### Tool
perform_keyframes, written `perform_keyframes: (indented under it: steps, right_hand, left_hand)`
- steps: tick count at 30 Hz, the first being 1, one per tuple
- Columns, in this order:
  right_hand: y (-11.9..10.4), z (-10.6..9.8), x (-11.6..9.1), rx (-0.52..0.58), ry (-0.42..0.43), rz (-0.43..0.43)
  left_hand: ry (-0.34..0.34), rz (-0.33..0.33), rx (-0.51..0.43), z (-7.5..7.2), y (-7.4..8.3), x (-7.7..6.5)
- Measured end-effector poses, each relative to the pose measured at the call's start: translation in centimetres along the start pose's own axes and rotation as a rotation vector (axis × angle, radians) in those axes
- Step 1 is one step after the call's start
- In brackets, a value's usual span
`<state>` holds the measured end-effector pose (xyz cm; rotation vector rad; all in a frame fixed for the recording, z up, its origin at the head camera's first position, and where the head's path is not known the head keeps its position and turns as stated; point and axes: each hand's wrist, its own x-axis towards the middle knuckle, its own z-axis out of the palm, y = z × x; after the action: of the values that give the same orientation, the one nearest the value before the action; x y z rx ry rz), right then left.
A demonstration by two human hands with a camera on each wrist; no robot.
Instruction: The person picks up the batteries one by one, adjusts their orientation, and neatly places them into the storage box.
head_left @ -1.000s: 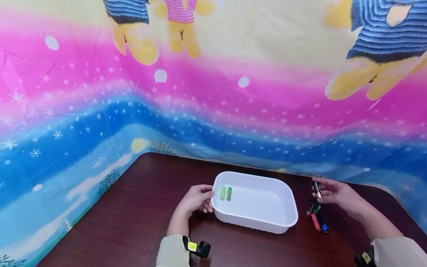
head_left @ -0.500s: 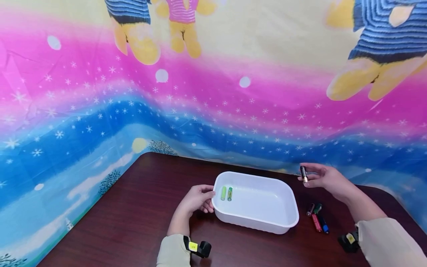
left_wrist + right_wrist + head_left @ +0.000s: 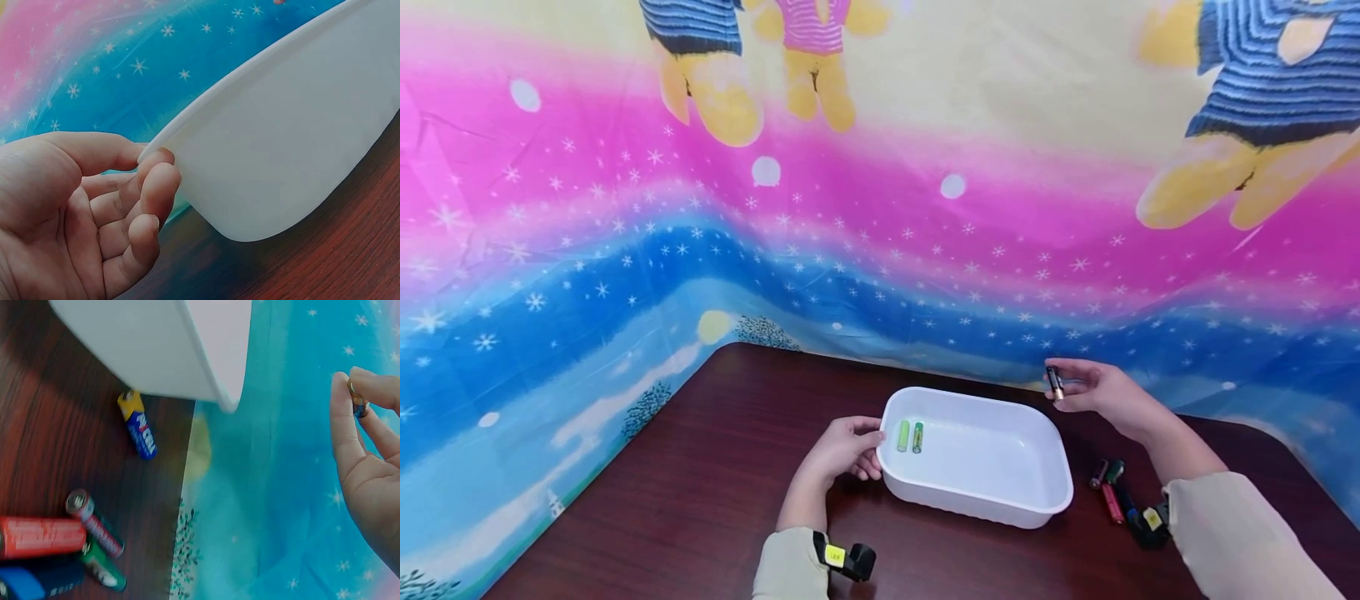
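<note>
A white plastic tub (image 3: pixel 962 500) sits on the dark table. My left hand (image 3: pixel 846 450) pinches its left rim between thumb and fingers; the left wrist view shows the thumb over the rim (image 3: pixel 187 112) and fingertips against the outer wall. Two green batteries (image 3: pixel 918 437) lie side by side at the tub's left end. Raised past the far right corner of the tub, my right hand (image 3: pixel 1101 392) holds a black-and-copper battery (image 3: pixel 1055 384) between thumb and fingertips. Only a small part of that battery (image 3: pixel 358 406) shows in the right wrist view.
Right of the tub lie a red battery (image 3: pixel 42 537), a dark battery with a blue end (image 3: pixel 44 579), a green one (image 3: pixel 105 567) and a grey-and-red one (image 3: pixel 100 528). A blue-and-yellow battery (image 3: pixel 139 428) lies close to the tub. A printed cloth (image 3: pixel 880 250) hangs behind the table.
My right hand has lifted the black-and-copper battery from above the loose batteries and carried it up and left toward the tub. The left hand keeps its grip on the rim.
</note>
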<state>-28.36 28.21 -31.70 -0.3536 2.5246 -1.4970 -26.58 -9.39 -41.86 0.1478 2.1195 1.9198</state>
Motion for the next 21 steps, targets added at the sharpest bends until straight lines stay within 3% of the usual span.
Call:
perform_keyframes:
  steps: [14, 17, 21]
  right_hand:
    - [-0.6, 2.6, 4.0, 0.099, -0.041, 0.02]
    - [-0.6, 2.9, 4.9, 0.123, -0.098, 0.0]
    - [-0.3, 2.9, 5.8, 0.132, -0.245, -0.028]
  left_hand:
    - [0.005, 0.008, -0.003, -0.2, 0.0, 0.2]
    - [0.006, 0.003, -0.007, -0.2, -0.1, 0.2]
    - [0.0, -0.001, -0.022, 0.0, -0.2, 0.3]
